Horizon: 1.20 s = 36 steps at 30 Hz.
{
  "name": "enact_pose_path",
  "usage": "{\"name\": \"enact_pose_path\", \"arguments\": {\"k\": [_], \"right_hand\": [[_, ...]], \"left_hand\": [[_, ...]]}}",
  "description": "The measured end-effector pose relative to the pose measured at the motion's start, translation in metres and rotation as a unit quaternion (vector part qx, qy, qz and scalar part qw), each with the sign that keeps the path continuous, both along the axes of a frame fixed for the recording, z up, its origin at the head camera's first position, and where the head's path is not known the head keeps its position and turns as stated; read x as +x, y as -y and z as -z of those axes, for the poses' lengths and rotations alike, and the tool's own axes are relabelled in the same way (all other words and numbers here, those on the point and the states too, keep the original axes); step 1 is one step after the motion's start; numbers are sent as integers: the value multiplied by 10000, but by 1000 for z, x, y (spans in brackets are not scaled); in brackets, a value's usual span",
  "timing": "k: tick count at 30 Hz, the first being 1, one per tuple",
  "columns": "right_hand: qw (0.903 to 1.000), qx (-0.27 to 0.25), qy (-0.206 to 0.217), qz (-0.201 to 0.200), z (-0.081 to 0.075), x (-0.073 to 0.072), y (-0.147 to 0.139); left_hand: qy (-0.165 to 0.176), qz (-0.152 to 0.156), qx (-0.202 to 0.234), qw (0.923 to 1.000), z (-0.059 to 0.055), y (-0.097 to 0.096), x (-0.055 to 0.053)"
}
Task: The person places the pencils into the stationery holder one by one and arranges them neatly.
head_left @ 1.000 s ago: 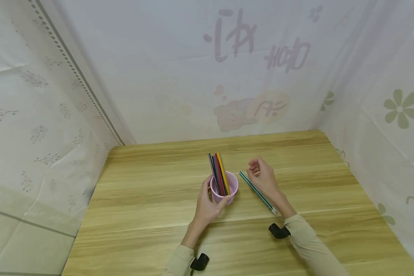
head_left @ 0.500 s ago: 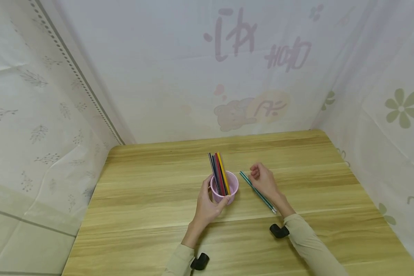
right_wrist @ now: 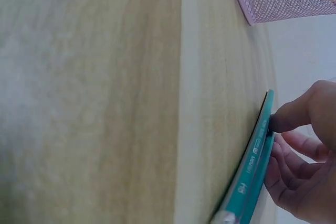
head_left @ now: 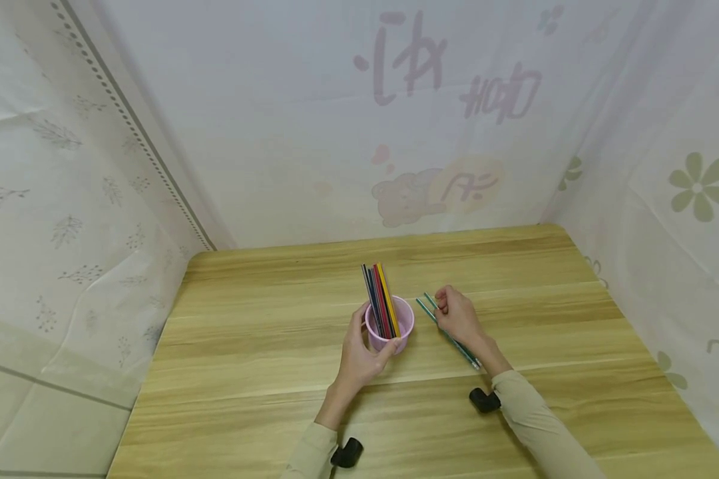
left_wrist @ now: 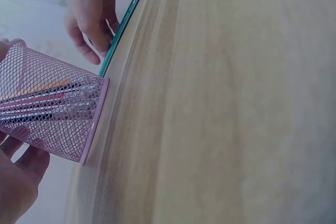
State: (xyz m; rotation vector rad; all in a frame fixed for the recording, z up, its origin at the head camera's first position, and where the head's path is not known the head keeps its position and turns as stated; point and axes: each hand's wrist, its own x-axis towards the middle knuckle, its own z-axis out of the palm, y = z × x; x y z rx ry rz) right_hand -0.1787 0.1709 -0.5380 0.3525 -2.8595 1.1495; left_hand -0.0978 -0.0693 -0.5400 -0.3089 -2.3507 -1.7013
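Observation:
My left hand (head_left: 359, 358) grips a pink mesh pen cup (head_left: 407, 318) round its side. Several pencils (head_left: 382, 303), dark, red and yellow, lean in the cup toward its left. To the right of the cup, two green pencils (head_left: 451, 339) with white ends lie on the table, their far ends spread apart. Over them is my right hand (head_left: 458, 318), its thumb and fingers pinching the right one of the two. In the right wrist view the thumb (right_wrist: 291, 115) meets that pencil behind the nearer green pencil (right_wrist: 252, 161); the fingertips are partly hidden.
The wooden table (head_left: 245, 359) carries the cup and pencils. Patterned white cloth (head_left: 287, 133) hangs along its back and both sides. A black wrist attachment (head_left: 484, 400) sits at the right sleeve, and another black attachment (head_left: 347, 453) at the left one.
My right hand has lowered slightly toward the green pencils and taken hold of one. That pencil's far end has swung right, away from the other. The left hand and cup have stayed put.

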Motion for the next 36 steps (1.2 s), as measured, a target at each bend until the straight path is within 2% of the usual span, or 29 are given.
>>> {"name": "enact_pose_path", "arguments": {"k": [7,17,23,30,36], "right_hand": [[9996,250,126,29,-4,-1,-2],[9977,631,-4,-254,-17,-6,-6],[9970,648,-263,-328,-34,-6,-5],[9963,550,-545,-368,-56,-4,1],[9959,367,-695,-444,-76,-1,6]], "left_hand": [[-83,21,4,10000,2,0,0],[-61,43,27,10000,0,0,1],[-56,59,54,10000,0,1,1],[-227,-12,36,9997,1,1,0],[-169,-4,41,9998,1,0,0]]}}
